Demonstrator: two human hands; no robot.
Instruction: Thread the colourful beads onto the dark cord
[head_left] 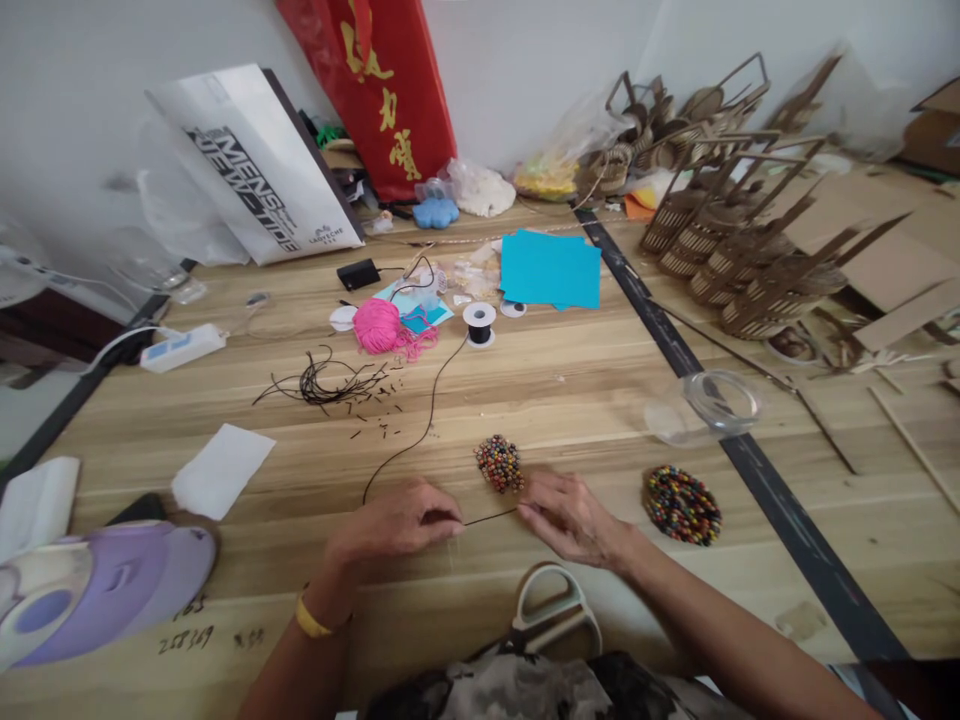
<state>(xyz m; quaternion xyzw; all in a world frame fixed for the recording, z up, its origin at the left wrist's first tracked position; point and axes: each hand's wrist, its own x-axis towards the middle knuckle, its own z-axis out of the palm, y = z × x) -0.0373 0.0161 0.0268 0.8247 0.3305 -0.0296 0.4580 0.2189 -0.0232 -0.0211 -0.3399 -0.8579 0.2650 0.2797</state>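
Left hand, right hand, fingers clamped on 1 black cord, near beads

Even, moderately bright indoor light leaves faint, soft shadows along the near edge of the desk, while wide-angle distortion stretches its far right corner and slight blur softens fine detail.

Both forearms are being extended over the table from the near edge; the left hand and the right hand are being held palms down, slightly apart, fingers being kept curled and pinched.
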